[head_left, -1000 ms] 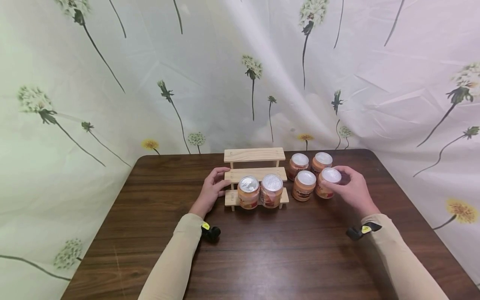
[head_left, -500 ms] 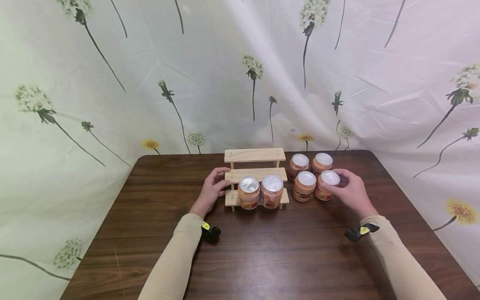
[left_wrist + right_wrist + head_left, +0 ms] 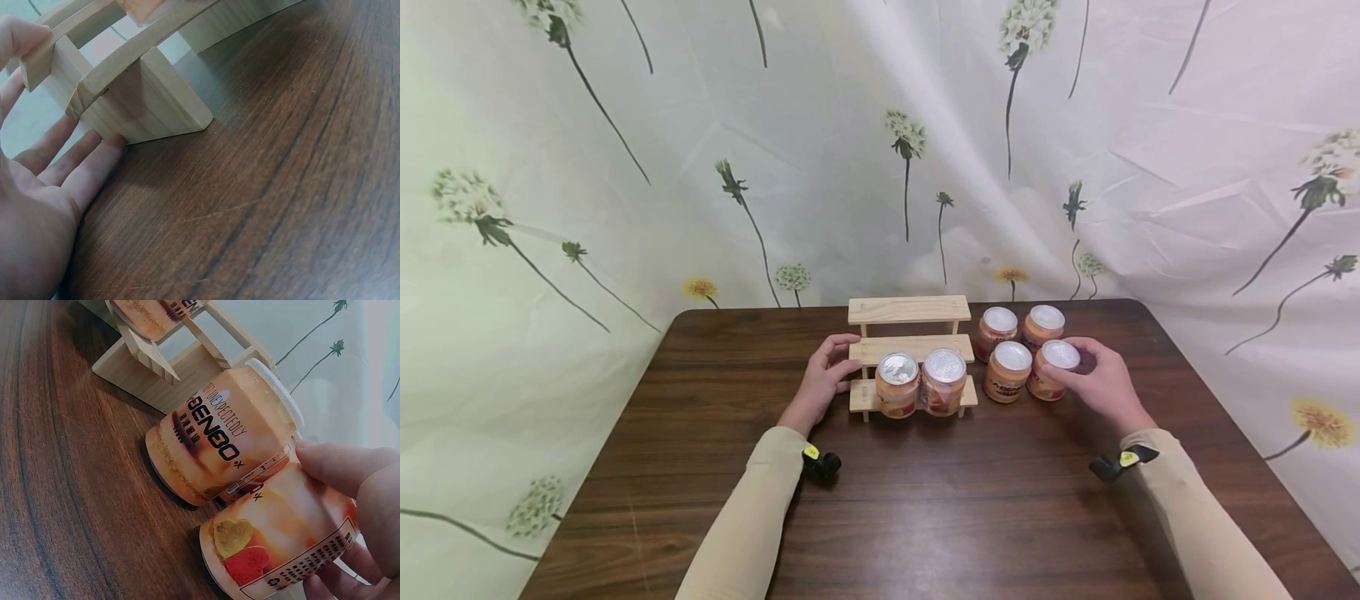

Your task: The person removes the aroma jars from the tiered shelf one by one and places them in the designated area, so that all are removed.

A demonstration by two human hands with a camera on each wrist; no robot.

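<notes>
My right hand [image 3: 1105, 379] grips an orange-labelled can [image 3: 275, 531] with a pale lid, thumb on one side and fingers round the other. Another can [image 3: 219, 434] stands right beside it, and two more, including one can [image 3: 997, 333], stand behind. At the left end of a three-step wooden rack [image 3: 144, 100], my left hand [image 3: 822, 383] pinches the middle step between thumb and index finger. The other left fingers rest against the rack's side panel. Two cans, one a silver-topped can [image 3: 898, 387], sit side by side on the rack's lowest step.
The dark wood-grain table [image 3: 940, 500] carries everything and has rounded back corners. Directly behind its back edge hangs a pale cloth [image 3: 820, 150] printed with dandelions. The top step [image 3: 910, 310] of the rack stands close to that cloth.
Since a second ago my right hand has brought its can slightly down and toward me in the head view. Over the last half second it has barely moved. My left hand stays put.
</notes>
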